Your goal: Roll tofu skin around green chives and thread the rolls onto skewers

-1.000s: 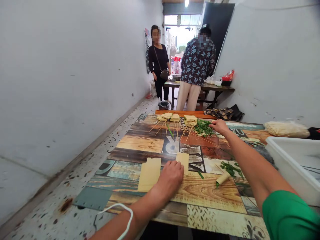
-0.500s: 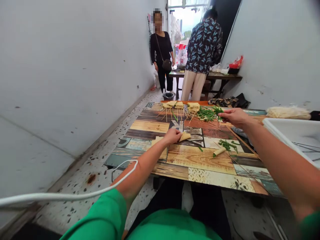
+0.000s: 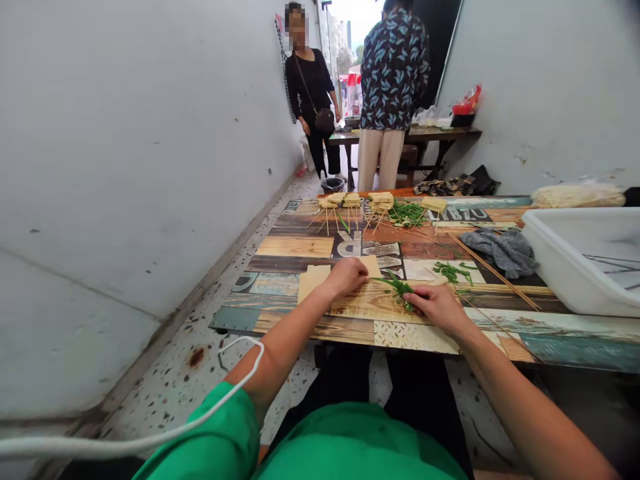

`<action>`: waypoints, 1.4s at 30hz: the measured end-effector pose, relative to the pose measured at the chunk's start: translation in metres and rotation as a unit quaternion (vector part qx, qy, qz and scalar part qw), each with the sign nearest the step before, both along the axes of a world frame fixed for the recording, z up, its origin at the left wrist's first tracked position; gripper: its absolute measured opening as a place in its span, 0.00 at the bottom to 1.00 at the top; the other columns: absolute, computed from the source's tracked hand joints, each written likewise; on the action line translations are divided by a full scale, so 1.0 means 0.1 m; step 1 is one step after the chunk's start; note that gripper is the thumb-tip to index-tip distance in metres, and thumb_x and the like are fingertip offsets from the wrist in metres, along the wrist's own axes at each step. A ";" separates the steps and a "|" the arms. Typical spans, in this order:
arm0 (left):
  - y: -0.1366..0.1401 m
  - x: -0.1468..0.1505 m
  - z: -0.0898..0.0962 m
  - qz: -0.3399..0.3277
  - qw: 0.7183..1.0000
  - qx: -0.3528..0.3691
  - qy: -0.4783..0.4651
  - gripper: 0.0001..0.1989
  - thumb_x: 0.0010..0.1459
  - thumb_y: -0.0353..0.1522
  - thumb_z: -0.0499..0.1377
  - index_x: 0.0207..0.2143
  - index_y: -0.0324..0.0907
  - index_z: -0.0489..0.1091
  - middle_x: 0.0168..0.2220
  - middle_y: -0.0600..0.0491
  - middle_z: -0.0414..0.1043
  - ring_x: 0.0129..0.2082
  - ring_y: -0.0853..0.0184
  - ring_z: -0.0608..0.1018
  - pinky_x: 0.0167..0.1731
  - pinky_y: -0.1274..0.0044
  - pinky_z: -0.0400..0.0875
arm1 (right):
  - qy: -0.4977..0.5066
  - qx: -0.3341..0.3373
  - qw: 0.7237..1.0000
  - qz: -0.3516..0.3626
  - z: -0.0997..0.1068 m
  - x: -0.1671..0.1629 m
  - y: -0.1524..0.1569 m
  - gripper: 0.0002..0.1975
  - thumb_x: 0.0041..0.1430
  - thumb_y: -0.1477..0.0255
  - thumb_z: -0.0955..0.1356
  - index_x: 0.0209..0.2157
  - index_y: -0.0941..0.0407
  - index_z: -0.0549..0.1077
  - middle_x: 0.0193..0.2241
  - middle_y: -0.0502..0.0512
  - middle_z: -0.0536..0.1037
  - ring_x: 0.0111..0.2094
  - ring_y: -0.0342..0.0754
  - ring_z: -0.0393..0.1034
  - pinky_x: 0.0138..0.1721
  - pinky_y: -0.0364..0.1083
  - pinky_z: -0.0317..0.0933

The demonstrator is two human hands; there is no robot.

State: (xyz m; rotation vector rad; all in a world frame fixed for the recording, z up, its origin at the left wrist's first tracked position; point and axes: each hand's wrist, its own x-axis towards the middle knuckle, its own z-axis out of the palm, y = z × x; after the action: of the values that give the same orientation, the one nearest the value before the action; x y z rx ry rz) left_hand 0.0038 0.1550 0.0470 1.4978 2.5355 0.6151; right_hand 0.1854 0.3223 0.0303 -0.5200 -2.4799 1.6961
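Note:
My left hand (image 3: 349, 276) pinches a pale yellow tofu-skin sheet (image 3: 371, 265) just above the table. In my right hand (image 3: 436, 305) is a bunch of green herbs (image 3: 398, 287), its leaves reaching toward the sheet's right edge. Another flat sheet (image 3: 311, 280) lies to the left, partly behind my left wrist. Just beyond my right hand, a rolled sheet (image 3: 439, 281) is partly hidden by it. Cut greens (image 3: 454, 271) lie behind that roll. Skewered rolls (image 3: 381, 199) and a green pile (image 3: 406, 213) stand along the table's far side.
Bamboo skewers (image 3: 493, 270) lie right of centre, near a grey cloth (image 3: 503, 251). A white tub (image 3: 555, 267) stands at the right edge. A white cable (image 3: 210, 412) crosses near my left arm. Two people stand beyond the table (image 3: 295, 248), one at another table (image 3: 440, 133).
My right hand has brought the greens from the far pile back toward my left hand. The sheet in my left hand, folded over before, now lies more spread out. The view has tilted down slightly.

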 end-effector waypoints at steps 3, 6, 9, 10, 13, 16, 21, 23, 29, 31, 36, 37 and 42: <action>0.02 0.00 0.02 -0.025 0.999 -0.012 0.021 0.09 0.58 0.28 0.58 0.32 0.38 0.80 0.36 0.47 0.80 0.38 0.65 0.78 0.40 0.78 0.67 | 0.027 0.011 1.000 -0.009 -0.03 0.05 -0.01 0.21 0.47 0.51 0.68 0.20 0.57 0.71 0.15 0.46 0.62 0.18 0.40 0.52 0.21 0.43 0.45; 0.04 -0.02 0.07 -0.037 0.997 -0.040 0.054 0.14 0.60 0.28 0.54 0.29 0.38 0.79 0.34 0.46 0.80 0.34 0.65 0.77 0.35 0.78 0.66 | 0.048 0.009 0.999 -0.010 -0.03 0.06 -0.02 0.20 0.48 0.52 0.68 0.21 0.56 0.72 0.15 0.46 0.62 0.19 0.40 0.52 0.21 0.43 0.46; 0.06 -0.02 0.14 -0.058 0.990 -0.077 0.099 0.14 0.57 0.26 0.53 0.25 0.37 0.78 0.30 0.45 0.79 0.29 0.66 0.75 0.31 0.78 0.63 | 0.054 0.011 0.998 -0.014 -0.06 0.06 -0.02 0.20 0.49 0.53 0.68 0.21 0.57 0.72 0.15 0.46 0.62 0.19 0.40 0.53 0.21 0.42 0.46; 0.07 -0.02 0.17 -0.066 0.988 -0.085 0.108 0.14 0.56 0.26 0.53 0.24 0.36 0.77 0.29 0.45 0.79 0.28 0.66 0.75 0.31 0.78 0.62 | 0.054 0.013 0.998 -0.014 -0.07 0.06 -0.01 0.20 0.50 0.53 0.68 0.22 0.57 0.73 0.15 0.46 0.63 0.19 0.40 0.53 0.21 0.42 0.46; 0.10 0.00 0.24 -0.077 0.986 -0.096 0.111 0.13 0.53 0.26 0.54 0.22 0.36 0.77 0.27 0.45 0.79 0.24 0.67 0.72 0.27 0.77 0.59 | 0.059 0.018 0.998 -0.007 -0.09 0.06 0.00 0.20 0.50 0.53 0.68 0.23 0.58 0.74 0.16 0.47 0.64 0.19 0.40 0.54 0.21 0.42 0.47; 0.10 0.01 0.28 -0.070 0.989 -0.089 0.093 0.11 0.50 0.26 0.56 0.21 0.35 0.78 0.23 0.46 0.77 0.21 0.69 0.69 0.25 0.76 0.56 | 0.061 0.015 0.998 -0.007 -0.07 0.06 0.00 0.21 0.50 0.52 0.68 0.21 0.58 0.73 0.15 0.47 0.64 0.19 0.40 0.54 0.22 0.42 0.48; 0.08 -0.05 0.27 -0.044 0.997 -0.051 0.024 0.10 0.51 0.27 0.57 0.25 0.37 0.80 0.24 0.49 0.78 0.22 0.70 0.70 0.25 0.78 0.57 | 0.061 0.002 0.998 -0.009 -0.04 0.06 -0.01 0.21 0.49 0.52 0.69 0.21 0.57 0.72 0.16 0.47 0.63 0.19 0.40 0.54 0.21 0.42 0.48; 0.06 -0.10 0.26 -0.010 0.999 -0.035 0.009 0.11 0.54 0.29 0.57 0.28 0.37 0.81 0.25 0.49 0.78 0.24 0.69 0.72 0.26 0.79 0.58 | 0.063 0.001 0.998 -0.006 -0.05 0.06 -0.01 0.21 0.49 0.52 0.68 0.22 0.57 0.73 0.16 0.47 0.63 0.19 0.40 0.54 0.21 0.42 0.48; 0.05 -0.17 0.24 -0.018 0.999 -0.050 0.003 0.12 0.53 0.28 0.56 0.28 0.36 0.81 0.25 0.49 0.78 0.25 0.69 0.73 0.26 0.79 0.59 | 0.068 0.008 0.998 -0.009 -0.05 0.05 -0.01 0.21 0.49 0.52 0.68 0.21 0.57 0.72 0.16 0.47 0.63 0.20 0.40 0.54 0.21 0.42 0.48; 0.05 -0.17 0.22 -0.017 0.999 -0.034 -0.015 0.12 0.52 0.26 0.56 0.30 0.36 0.81 0.26 0.50 0.79 0.26 0.69 0.73 0.26 0.80 0.60 | 0.069 0.014 0.997 -0.006 -0.06 0.05 0.00 0.20 0.49 0.53 0.68 0.21 0.57 0.72 0.16 0.47 0.63 0.20 0.40 0.54 0.21 0.42 0.48; 0.05 -0.15 0.18 -0.016 0.999 -0.030 -0.028 0.12 0.52 0.26 0.57 0.30 0.37 0.81 0.28 0.50 0.80 0.27 0.69 0.75 0.28 0.80 0.62 | 0.066 0.029 0.997 -0.004 -0.09 0.06 0.02 0.20 0.52 0.54 0.68 0.22 0.57 0.72 0.16 0.47 0.62 0.20 0.40 0.54 0.21 0.42 0.48; 0.05 -0.14 0.18 -0.017 0.999 -0.032 -0.029 0.11 0.53 0.27 0.57 0.31 0.38 0.81 0.29 0.50 0.80 0.27 0.69 0.75 0.28 0.80 0.62 | 0.066 0.031 0.997 -0.003 -0.09 0.07 0.02 0.19 0.52 0.54 0.67 0.22 0.57 0.72 0.16 0.47 0.62 0.20 0.41 0.54 0.21 0.42 0.48; 0.05 -0.13 0.12 -0.053 0.998 -0.031 -0.006 0.10 0.48 0.35 0.67 0.32 0.39 0.80 0.29 0.52 0.79 0.28 0.68 0.75 0.28 0.80 0.62 | 0.061 0.019 0.998 -0.007 -0.03 0.07 -0.02 0.20 0.50 0.52 0.67 0.23 0.56 0.73 0.16 0.47 0.64 0.20 0.41 0.54 0.21 0.42 0.49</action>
State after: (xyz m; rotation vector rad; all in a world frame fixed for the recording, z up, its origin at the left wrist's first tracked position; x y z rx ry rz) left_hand -0.0095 0.1604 0.0591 1.5904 2.4230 0.5251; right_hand 0.1926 0.3204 0.0270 -0.4147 -2.4124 1.6205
